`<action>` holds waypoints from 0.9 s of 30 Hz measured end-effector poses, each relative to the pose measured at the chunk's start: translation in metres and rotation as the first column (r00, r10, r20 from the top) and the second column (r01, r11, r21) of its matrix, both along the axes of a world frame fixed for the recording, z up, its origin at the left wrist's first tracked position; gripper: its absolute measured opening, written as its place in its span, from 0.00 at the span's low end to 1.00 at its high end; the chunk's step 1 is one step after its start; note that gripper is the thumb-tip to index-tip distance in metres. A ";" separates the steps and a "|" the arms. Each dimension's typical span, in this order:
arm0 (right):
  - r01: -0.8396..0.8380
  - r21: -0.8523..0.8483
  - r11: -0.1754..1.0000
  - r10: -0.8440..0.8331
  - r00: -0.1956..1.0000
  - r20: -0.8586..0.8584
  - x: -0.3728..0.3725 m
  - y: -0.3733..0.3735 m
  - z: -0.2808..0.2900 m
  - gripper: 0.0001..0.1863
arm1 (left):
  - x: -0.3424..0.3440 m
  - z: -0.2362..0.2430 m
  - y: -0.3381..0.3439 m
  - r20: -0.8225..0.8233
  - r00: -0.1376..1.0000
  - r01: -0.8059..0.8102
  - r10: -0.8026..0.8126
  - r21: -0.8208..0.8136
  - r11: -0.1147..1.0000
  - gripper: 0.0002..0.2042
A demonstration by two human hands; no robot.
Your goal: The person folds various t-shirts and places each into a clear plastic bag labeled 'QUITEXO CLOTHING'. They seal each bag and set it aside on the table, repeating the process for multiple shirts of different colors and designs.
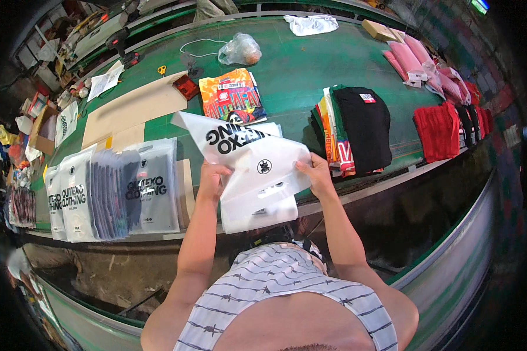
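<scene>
Between my hands is a frosted white plastic bag (249, 167) with black lettering, a round dark emblem and a cut-out handle slot. Its left edge is pinched by my left hand (214, 175), while my right hand (314, 173) grips the right edge with the thumb on top. One corner of the bag sticks up toward the far left. Beneath it, more white bags (257, 215) lie at the table's near edge. Just beyond stands a folded orange printed shirt (231, 92). Right of my right hand is a stack of folded shirts with a black shirt (364, 128) on top.
Filled clothing bags (102, 193) stand in a row at the left on the green table (298, 64). Cardboard (132, 114), yellow scissors (161, 70) and a cordless drill (123, 50) lie farther back. Red folded garments (436, 133) and pink packets (416, 58) are at the right.
</scene>
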State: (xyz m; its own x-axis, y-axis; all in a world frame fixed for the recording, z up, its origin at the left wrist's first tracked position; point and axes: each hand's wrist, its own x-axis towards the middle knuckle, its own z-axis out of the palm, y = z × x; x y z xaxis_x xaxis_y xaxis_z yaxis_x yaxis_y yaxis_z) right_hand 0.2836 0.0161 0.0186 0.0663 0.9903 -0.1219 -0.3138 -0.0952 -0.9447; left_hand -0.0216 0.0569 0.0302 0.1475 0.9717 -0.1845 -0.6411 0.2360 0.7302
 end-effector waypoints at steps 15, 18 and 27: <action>-0.035 0.178 0.983 -0.083 0.787 0.612 0.002 0.020 -0.006 0.18 | 0.026 -0.036 0.012 -0.618 0.756 -0.127 0.216 0.185 0.974 0.38; 0.008 0.293 0.956 -0.183 0.798 0.574 -0.005 0.014 0.031 0.18 | 0.033 0.029 0.001 -0.616 0.747 -0.128 0.251 0.237 0.963 0.38; 0.123 0.095 0.988 -0.152 0.889 0.432 0.009 0.032 -0.058 0.18 | 0.019 -0.045 0.020 -0.518 0.835 -0.157 0.184 0.096 0.983 0.38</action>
State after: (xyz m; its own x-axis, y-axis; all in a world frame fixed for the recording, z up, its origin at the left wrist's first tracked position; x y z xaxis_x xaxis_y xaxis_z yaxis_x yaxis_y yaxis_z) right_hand 0.2929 0.0479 -0.0396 0.2343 0.9721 0.0137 0.1265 -0.0165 -0.9918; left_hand -0.0026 0.0769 -0.0147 -0.1262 0.9821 -0.1401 -0.1874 0.1151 0.9755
